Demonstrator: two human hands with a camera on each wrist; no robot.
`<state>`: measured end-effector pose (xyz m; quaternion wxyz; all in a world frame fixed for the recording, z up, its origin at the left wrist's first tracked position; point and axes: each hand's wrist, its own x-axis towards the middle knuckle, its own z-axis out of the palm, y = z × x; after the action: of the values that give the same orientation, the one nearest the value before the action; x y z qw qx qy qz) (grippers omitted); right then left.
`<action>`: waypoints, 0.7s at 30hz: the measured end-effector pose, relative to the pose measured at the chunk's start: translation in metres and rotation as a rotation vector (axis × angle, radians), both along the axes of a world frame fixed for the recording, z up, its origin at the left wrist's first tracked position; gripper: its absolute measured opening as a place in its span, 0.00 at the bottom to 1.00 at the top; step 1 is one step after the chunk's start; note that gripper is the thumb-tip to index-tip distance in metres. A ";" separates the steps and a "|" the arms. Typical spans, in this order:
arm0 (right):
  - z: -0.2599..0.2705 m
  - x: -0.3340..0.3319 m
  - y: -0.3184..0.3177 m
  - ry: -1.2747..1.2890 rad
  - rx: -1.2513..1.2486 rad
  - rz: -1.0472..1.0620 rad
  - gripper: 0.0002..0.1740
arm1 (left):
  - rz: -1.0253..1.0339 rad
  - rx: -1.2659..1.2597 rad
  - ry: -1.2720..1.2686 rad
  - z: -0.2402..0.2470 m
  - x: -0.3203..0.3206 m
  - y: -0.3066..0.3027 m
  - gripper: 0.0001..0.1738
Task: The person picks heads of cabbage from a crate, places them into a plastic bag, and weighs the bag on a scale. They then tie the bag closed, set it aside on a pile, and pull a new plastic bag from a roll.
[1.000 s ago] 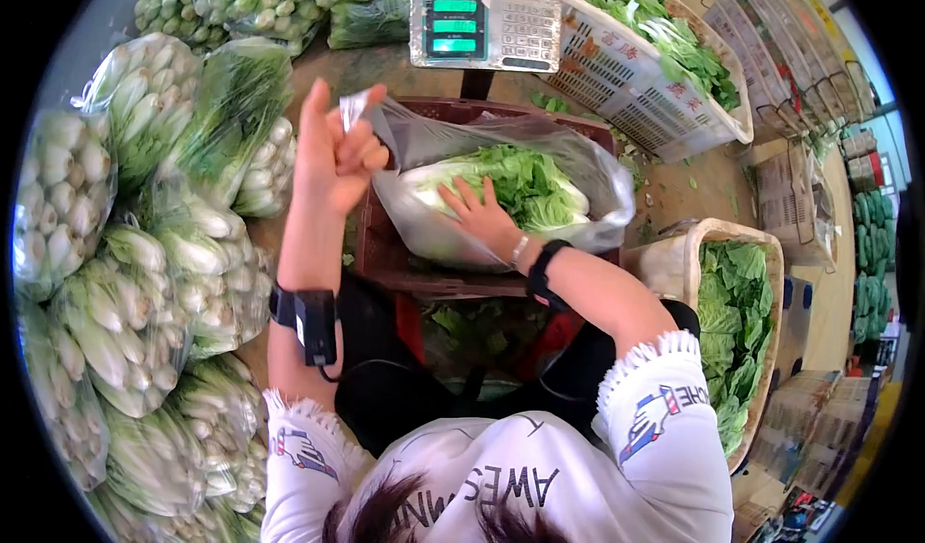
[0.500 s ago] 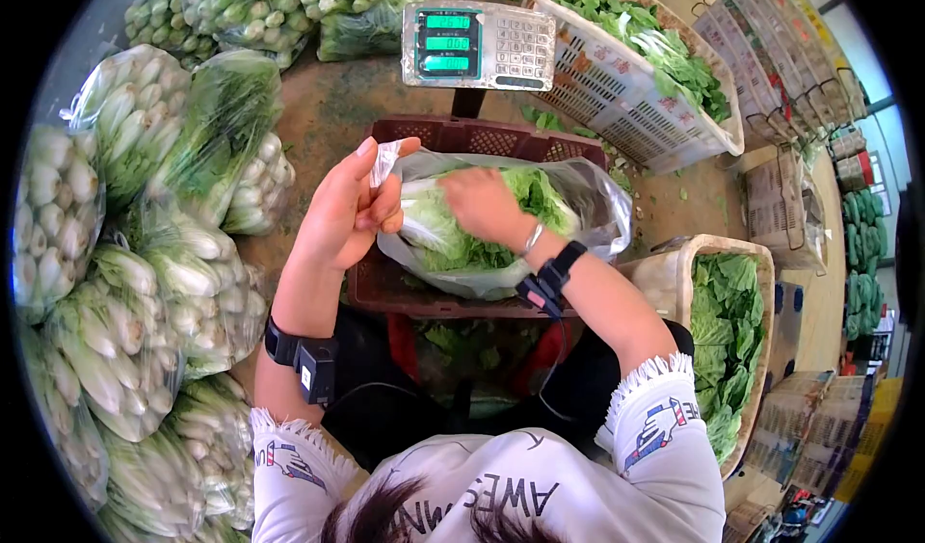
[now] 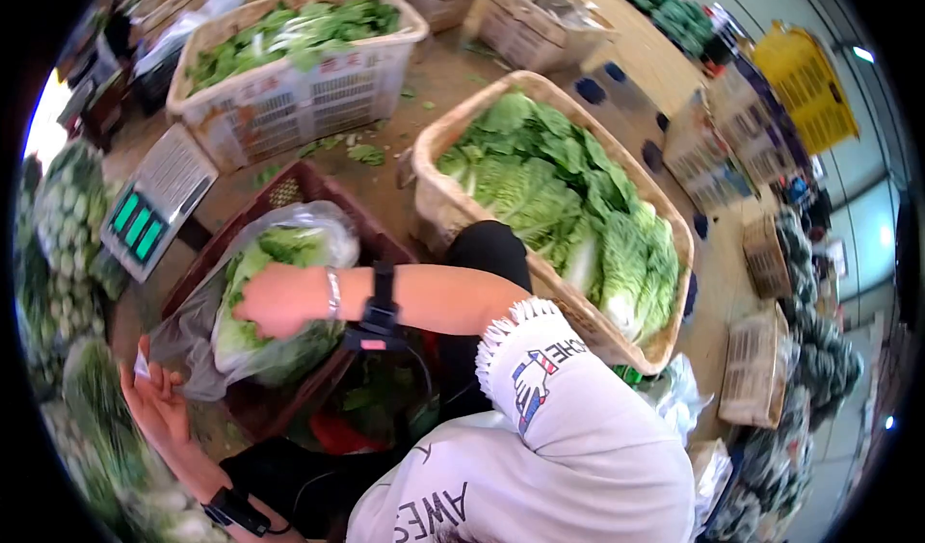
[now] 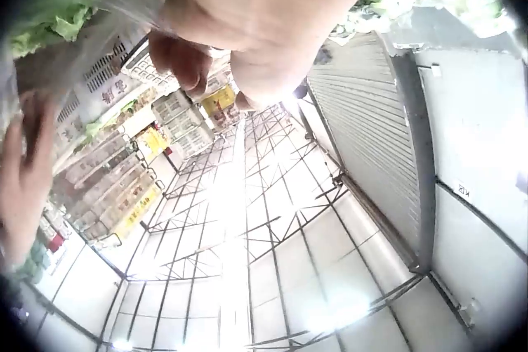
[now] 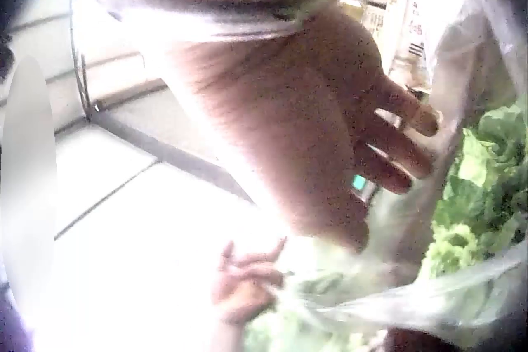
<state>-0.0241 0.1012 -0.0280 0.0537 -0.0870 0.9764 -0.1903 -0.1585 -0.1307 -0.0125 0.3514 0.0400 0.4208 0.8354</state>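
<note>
A clear plastic bag [image 3: 198, 350] with leafy cabbage [image 3: 236, 336] in it lies in a maroon crate [image 3: 385, 244]. My left hand [image 3: 162, 408] is at the bag's near-left edge, its fingers curled at the plastic; a white strip [image 3: 142, 362] is on one finger. In the right wrist view the bag's edge runs up to the left hand [image 5: 243, 294]. My right hand [image 3: 284, 300] is over the cabbage, fingers pointing left and slightly bent; the right wrist view shows them spread beside the bag, with contact unclear.
A scale [image 3: 159, 201] with a lit display stands beyond the crate. One basket of greens [image 3: 289, 100] is at the back; another, full of cabbages [image 3: 559, 196], stands right of the crate. Bagged vegetables [image 3: 96, 418] are at the left, more crates [image 3: 756, 365] at the far right.
The head view has swung to the right, bringing the right basket fully into view. My right hand, spread on the cabbage and then bunched above it, now has its fingers less bunched.
</note>
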 end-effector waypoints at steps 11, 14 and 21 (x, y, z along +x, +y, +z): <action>0.053 0.339 0.070 0.432 0.039 -1.032 0.26 | 0.057 -0.422 0.462 -0.056 -0.047 0.000 0.29; 0.027 0.437 0.070 0.298 0.538 -1.541 0.35 | 0.046 -0.603 0.626 -0.064 -0.067 -0.015 0.29; -0.018 0.494 0.057 -0.121 0.359 -1.694 0.46 | 0.350 -1.073 1.213 -0.006 0.017 0.024 0.29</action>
<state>0.4700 0.1581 -0.0464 -0.0414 0.6895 0.7229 -0.0136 -0.1411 -0.1065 -0.0182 -0.1002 0.2445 0.8789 0.3971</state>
